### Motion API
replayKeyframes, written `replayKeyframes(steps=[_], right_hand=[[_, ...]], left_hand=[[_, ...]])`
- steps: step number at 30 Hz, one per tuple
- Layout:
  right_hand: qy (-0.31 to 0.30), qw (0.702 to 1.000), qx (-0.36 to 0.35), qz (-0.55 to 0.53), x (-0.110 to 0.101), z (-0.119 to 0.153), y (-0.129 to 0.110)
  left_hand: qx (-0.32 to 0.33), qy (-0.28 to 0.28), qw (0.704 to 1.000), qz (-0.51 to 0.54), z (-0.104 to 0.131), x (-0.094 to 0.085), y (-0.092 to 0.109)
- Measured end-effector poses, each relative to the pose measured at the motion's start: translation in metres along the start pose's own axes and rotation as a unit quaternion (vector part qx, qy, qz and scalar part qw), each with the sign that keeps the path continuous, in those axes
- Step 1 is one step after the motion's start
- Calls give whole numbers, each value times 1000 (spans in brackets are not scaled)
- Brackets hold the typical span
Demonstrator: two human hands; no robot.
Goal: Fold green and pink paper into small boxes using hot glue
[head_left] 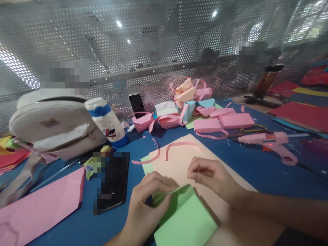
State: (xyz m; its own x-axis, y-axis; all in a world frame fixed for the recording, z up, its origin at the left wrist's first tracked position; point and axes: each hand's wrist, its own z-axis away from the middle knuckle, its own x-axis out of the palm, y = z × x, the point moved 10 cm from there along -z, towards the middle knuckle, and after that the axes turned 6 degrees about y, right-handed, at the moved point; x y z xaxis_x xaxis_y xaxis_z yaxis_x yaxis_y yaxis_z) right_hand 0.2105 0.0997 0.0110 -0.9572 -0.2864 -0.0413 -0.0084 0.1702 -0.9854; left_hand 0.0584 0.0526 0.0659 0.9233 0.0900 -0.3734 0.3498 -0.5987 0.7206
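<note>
My left hand pinches the upper edge of a folded sheet of light green paper between thumb and fingers. That paper has a raised flap at the top and a crease below it. Just above its right corner hovers my right hand, apart from the paper, with thumb and fingertips drawn together; whether anything is between them I cannot make out. Under both lies a stack of peach paper. Two curled pink paper strips rest across the stack's far end.
Folded pink paper pieces line the back. A pink glue gun lies at the right. To the left are a black phone, a white bottle, a white backpack and pink paper. Perforated metal stands behind.
</note>
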Motion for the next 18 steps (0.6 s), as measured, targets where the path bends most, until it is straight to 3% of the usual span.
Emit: replayKeyframes(steps=[18], right_hand=[[-55, 998, 12, -26, 9, 4, 5]], left_hand=[[-50, 3, 999, 19, -1, 1, -11]])
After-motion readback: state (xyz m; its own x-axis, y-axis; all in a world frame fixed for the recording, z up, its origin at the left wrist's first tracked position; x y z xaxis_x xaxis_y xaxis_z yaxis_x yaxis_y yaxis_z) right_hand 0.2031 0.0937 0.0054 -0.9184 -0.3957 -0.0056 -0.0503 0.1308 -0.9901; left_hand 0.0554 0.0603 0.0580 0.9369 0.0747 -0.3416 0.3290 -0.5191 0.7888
